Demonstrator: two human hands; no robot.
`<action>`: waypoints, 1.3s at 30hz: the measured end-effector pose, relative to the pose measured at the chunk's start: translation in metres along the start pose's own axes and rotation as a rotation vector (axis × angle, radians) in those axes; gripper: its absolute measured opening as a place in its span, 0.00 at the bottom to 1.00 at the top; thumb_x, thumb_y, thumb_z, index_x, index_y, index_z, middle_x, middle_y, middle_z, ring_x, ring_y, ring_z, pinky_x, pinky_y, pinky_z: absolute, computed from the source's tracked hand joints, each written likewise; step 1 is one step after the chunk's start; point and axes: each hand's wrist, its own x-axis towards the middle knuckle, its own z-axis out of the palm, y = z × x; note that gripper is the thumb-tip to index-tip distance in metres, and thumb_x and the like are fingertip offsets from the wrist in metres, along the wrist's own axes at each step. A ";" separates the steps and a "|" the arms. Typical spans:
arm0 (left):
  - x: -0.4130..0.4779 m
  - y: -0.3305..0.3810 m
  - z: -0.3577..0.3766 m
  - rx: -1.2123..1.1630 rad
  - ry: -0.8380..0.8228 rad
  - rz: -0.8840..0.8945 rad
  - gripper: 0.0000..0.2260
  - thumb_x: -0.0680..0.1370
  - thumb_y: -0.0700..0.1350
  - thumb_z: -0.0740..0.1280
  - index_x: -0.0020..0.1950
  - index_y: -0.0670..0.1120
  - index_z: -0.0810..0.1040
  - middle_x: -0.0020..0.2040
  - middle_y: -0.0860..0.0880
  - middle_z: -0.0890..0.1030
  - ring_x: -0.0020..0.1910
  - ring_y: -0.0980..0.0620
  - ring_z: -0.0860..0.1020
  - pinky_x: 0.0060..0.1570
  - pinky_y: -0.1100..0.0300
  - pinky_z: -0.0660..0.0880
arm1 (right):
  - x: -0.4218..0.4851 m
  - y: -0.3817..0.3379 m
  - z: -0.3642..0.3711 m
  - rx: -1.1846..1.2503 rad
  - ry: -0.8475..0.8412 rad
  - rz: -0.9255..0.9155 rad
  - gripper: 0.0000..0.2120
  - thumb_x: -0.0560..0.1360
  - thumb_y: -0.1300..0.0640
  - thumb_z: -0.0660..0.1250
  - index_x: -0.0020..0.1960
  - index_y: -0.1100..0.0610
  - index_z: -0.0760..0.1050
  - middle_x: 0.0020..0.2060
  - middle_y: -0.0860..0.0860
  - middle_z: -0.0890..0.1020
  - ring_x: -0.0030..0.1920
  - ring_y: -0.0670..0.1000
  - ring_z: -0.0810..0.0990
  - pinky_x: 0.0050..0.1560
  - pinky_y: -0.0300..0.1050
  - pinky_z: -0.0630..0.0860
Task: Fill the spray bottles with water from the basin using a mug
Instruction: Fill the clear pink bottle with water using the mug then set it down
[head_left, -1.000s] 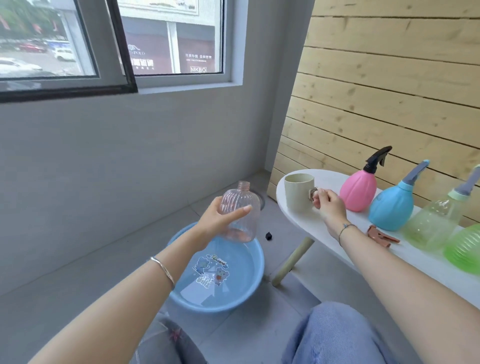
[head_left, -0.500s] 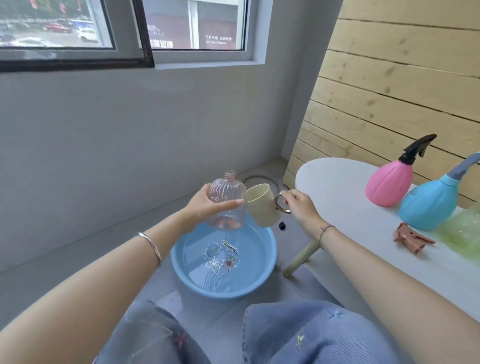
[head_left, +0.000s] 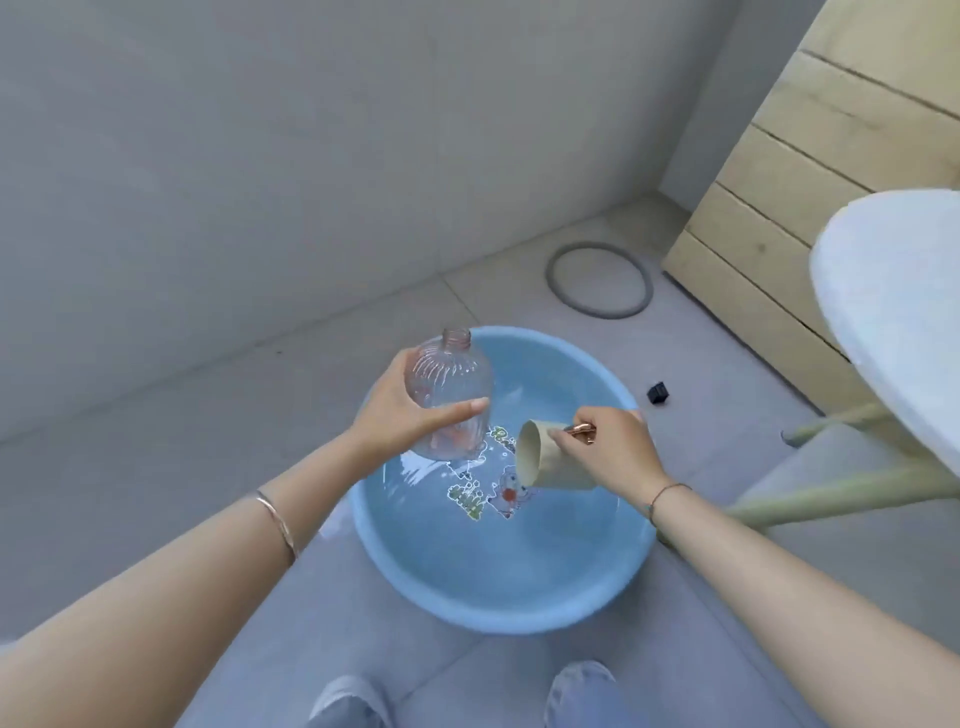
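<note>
A clear ribbed spray bottle (head_left: 451, 395) without its cap is held upright over the far left of the blue basin (head_left: 582, 597), gripped by my left hand (head_left: 402, 410). My right hand (head_left: 608, 449) holds the cream mug (head_left: 550, 460) by its copper handle. The mug is tipped on its side, mouth facing left, low over the water in the middle of the basin. The basin stands on the grey floor and has a cartoon print on its bottom. The other spray bottles are out of view.
The white round table (head_left: 893, 312) reaches in at the right edge, its pale legs (head_left: 831, 499) just right of the basin. A small black cap (head_left: 658, 392) and a grey ring (head_left: 597, 280) lie on the floor beyond. Grey wall behind, wooden panel at right.
My right hand lifted the mug off the table, carried it left and lowered it, tipped, into the basin. My view dropped down toward the basin. The bottle stayed in my left hand.
</note>
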 end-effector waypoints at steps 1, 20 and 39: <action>0.004 -0.007 0.002 0.001 0.016 0.005 0.34 0.64 0.53 0.81 0.65 0.51 0.71 0.59 0.59 0.78 0.54 0.70 0.76 0.49 0.76 0.71 | 0.004 0.003 0.007 -0.031 0.006 -0.013 0.23 0.74 0.47 0.68 0.28 0.53 0.61 0.23 0.47 0.66 0.38 0.58 0.66 0.42 0.46 0.61; 0.021 -0.096 0.021 -0.083 0.094 -0.035 0.38 0.58 0.56 0.80 0.64 0.54 0.70 0.60 0.59 0.78 0.57 0.67 0.76 0.49 0.80 0.69 | 0.014 0.028 0.065 -0.033 -0.040 -0.117 0.25 0.75 0.53 0.67 0.27 0.53 0.56 0.19 0.47 0.60 0.27 0.49 0.60 0.40 0.44 0.60; 0.014 -0.102 0.026 0.145 -0.052 0.038 0.41 0.57 0.59 0.82 0.65 0.61 0.66 0.61 0.70 0.73 0.62 0.74 0.69 0.58 0.81 0.62 | 0.000 0.005 -0.005 0.806 0.194 0.122 0.22 0.71 0.62 0.73 0.26 0.55 0.64 0.20 0.42 0.71 0.32 0.45 0.75 0.39 0.34 0.68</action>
